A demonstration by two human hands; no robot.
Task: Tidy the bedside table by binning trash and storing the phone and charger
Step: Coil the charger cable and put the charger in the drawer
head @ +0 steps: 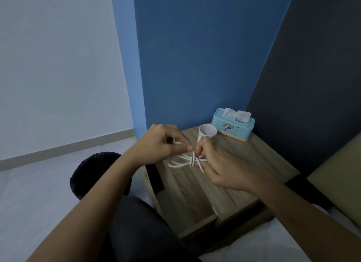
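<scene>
A white charger cable (181,162) is coiled into loops and wrapped round its middle, held above the wooden bedside table (195,195). My left hand (164,144) pinches one end of the cable between thumb and fingers. My right hand (220,164) grips the other side of the bundle at the wrap. Both hands meet over the table's left half. No phone is in view.
A white mug (207,132) stands at the back of the table, just behind my right hand. A light-blue tissue box (234,126) sits in the back corner against the blue wall. A dark bin (97,173) stands on the floor left of the table. My knee is below.
</scene>
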